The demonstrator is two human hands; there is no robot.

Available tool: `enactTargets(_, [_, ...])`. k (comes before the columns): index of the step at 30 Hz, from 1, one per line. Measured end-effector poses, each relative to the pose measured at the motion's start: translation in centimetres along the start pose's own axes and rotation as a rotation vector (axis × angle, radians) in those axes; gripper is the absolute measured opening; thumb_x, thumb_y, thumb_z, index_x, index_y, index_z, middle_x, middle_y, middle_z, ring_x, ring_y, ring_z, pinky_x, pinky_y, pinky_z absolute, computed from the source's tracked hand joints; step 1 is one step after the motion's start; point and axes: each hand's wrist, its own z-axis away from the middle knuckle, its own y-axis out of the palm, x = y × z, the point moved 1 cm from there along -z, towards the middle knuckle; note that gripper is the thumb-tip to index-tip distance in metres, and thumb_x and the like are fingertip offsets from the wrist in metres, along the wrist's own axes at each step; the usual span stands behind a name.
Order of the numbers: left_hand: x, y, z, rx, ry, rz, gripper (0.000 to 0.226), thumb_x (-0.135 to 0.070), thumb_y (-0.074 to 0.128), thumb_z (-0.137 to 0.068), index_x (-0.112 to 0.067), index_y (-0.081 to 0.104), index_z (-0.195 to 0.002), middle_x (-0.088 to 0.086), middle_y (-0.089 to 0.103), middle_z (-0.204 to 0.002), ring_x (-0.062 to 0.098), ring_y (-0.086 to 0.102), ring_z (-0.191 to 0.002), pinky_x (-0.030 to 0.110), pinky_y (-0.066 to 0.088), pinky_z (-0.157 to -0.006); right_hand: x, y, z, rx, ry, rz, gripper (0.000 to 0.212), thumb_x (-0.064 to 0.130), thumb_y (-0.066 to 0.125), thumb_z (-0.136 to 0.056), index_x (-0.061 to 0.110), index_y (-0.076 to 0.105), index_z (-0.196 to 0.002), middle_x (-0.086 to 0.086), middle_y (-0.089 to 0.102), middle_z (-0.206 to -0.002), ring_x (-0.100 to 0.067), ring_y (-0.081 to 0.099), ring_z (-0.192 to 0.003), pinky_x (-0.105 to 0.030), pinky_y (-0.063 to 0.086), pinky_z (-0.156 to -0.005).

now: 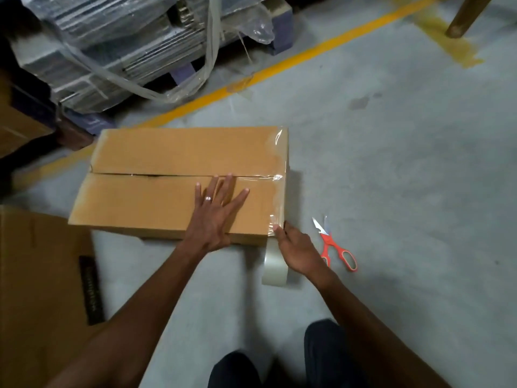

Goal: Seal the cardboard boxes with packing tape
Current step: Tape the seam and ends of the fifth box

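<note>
A brown cardboard box [156, 161] lies on the concrete floor with its two top flaps closed. Clear tape runs along its middle seam and over its right edge. My left hand [216, 211] presses flat on the near flap, fingers spread. My right hand [293, 249] is at the box's near right corner; its thumb presses the tape onto the corner. A roll of clear packing tape [272, 267] stands on the floor just under that hand, its strip leading up to the corner. Whether my fingers grip the roll is hidden.
Orange-handled scissors [334, 247] lie on the floor right of the box. A flattened cardboard sheet [39, 289] lies at the near left. A wrapped pallet of flat cartons [112, 49] stands behind. A yellow floor line [307, 50] runs diagonally past it.
</note>
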Motion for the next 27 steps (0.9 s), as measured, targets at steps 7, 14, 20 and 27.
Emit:
enactTargets(7, [-12.2,3.9,7.6,-0.595,-0.435,1.149,0.067,-0.035,0.062,-0.078,-0.017,0.047,-0.141,0.006,0.041,-0.143,0.016,0.041,-0.136,0.025,0.036,-0.112,-3.8,2.8,1.4,-0.117,-0.066,-0.276,0.037,0.053,0.06,-0.097,0.031,0.064,-0.126,0.016,0.066,-0.096,0.01,0.061,-0.083,-0.001,0.039,-0.068])
enactTargets(14, [-14.4,7.4,7.4,-0.297,-0.35,1.638,0.054,-0.019,0.063,-0.081,-0.021,0.048,-0.133,0.002,0.06,-0.125,0.016,0.061,-0.115,0.026,0.053,-0.09,-5.0,3.7,1.4,-0.143,-0.097,-0.268,0.042,0.066,0.056,-0.094,0.027,0.071,-0.1,0.009,0.072,-0.085,-0.007,0.067,-0.081,-0.024,0.054,-0.077])
enactTargets(20, [-14.5,9.6,8.7,-0.128,-0.426,1.629,0.05,-0.051,0.07,-0.069,-0.046,0.06,-0.119,0.001,0.067,-0.118,0.023,0.065,-0.109,0.038,0.055,-0.086,-8.5,4.1,1.1,0.031,-0.041,-0.232,0.084,0.097,0.033,-0.077,0.031,0.073,-0.11,-0.001,0.074,-0.108,-0.019,0.068,-0.102,-0.04,0.052,-0.095])
enactTargets(27, [-14.5,9.7,9.3,-0.067,-0.462,1.505,0.064,-0.065,0.067,-0.07,-0.059,0.049,-0.131,-0.006,0.054,-0.131,0.032,0.054,-0.122,0.065,0.045,-0.105,-21.9,-0.3,-3.0,-0.418,0.15,0.355,0.062,0.053,0.06,-0.089,-0.001,0.061,-0.118,-0.025,0.061,-0.114,-0.043,0.055,-0.107,-0.046,0.043,-0.093])
